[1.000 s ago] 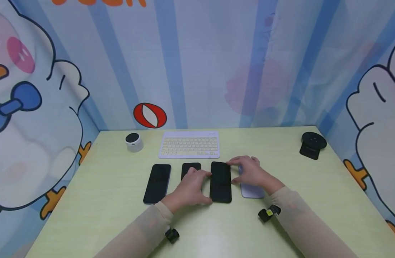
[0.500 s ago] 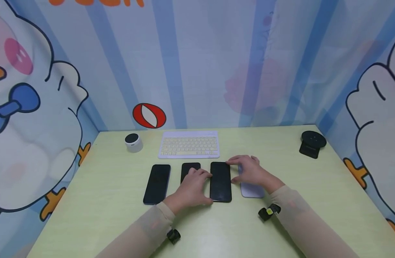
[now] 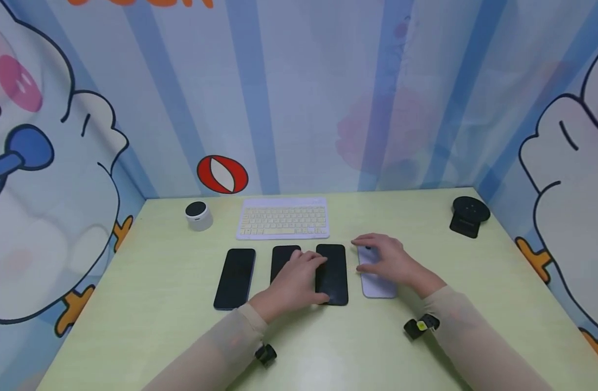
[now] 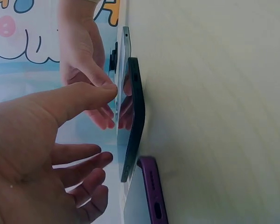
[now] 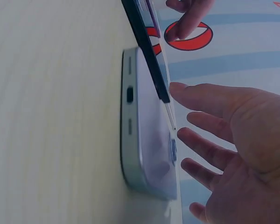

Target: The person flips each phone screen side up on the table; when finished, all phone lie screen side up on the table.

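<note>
Several phones lie in a row on the table. My left hand (image 3: pixel 296 285) reaches over the second phone (image 3: pixel 281 259), covering part of it, and its thumb and fingertips overlap the left side of the third, black-screened phone (image 3: pixel 335 274). In the left wrist view its fingers are spread above that phone's dark edge (image 4: pixel 137 116). Over the lilac phone (image 3: pixel 378 286), which lies back up, is my right hand (image 3: pixel 394 264). The right wrist view has its fingers parted above the lilac back, gripping nothing. Far left lies another black-screened phone (image 3: pixel 234 279).
Behind the phones lies a lilac keyboard (image 3: pixel 283 218) with pale keys. A small white cylinder with a black top (image 3: pixel 199 216) stands at the back left, and a black round-topped stand (image 3: pixel 469 216) at the back right. A printed curtain (image 3: pixel 303 98) encloses the table.
My right hand has moved right, away from the third phone's edge and over the lilac phone. My left hand has shifted slightly right, its fingertips now over the third phone.
</note>
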`<state>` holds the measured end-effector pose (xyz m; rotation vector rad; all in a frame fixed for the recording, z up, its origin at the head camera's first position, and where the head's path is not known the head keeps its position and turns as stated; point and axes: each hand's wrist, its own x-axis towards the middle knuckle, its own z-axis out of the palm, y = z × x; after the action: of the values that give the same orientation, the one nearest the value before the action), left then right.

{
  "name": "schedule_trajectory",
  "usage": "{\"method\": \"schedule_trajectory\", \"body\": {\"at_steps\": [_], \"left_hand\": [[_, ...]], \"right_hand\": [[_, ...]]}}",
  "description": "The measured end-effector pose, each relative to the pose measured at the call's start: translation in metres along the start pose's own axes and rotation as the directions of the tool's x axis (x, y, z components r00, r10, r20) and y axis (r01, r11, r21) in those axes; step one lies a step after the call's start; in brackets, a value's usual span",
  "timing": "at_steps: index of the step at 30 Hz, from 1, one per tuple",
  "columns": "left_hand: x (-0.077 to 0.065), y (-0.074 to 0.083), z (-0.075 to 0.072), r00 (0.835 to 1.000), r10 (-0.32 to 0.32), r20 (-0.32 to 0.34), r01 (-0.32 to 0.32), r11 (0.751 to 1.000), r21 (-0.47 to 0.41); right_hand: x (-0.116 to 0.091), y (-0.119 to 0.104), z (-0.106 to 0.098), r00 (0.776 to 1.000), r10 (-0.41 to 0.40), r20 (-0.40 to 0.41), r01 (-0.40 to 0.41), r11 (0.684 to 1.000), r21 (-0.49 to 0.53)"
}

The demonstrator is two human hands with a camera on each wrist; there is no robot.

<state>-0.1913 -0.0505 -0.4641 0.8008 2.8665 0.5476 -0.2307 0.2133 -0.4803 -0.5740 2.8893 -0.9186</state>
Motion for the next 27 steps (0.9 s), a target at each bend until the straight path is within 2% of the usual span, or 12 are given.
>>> {"method": "schedule_trajectory", "body": {"at_steps": [8,14,22,27], "left_hand": [[0.014,0.013,0.010,0.994,0.096,0.051,-0.092,0.994,-0.063],[0.023,0.024,0.018,0.989,0.132,0.070,-0.126,0.989,-0.080],[0.032,0.034,0.026,0.988,0.131,0.084,-0.125,0.990,-0.067],[0.038,0.038,0.029,0.988,0.127,0.085,-0.124,0.992,-0.037]], "right_hand": [[-0.010,0.023,-0.013,1.000,0.018,0.003,-0.018,0.999,0.035],[-0.018,0.036,-0.021,0.999,0.045,0.002,-0.045,0.998,0.043],[-0.021,0.055,-0.027,0.998,0.059,0.009,-0.059,0.995,0.077],[-0.021,0.064,-0.029,0.999,0.011,0.033,-0.013,0.998,0.068]]}}
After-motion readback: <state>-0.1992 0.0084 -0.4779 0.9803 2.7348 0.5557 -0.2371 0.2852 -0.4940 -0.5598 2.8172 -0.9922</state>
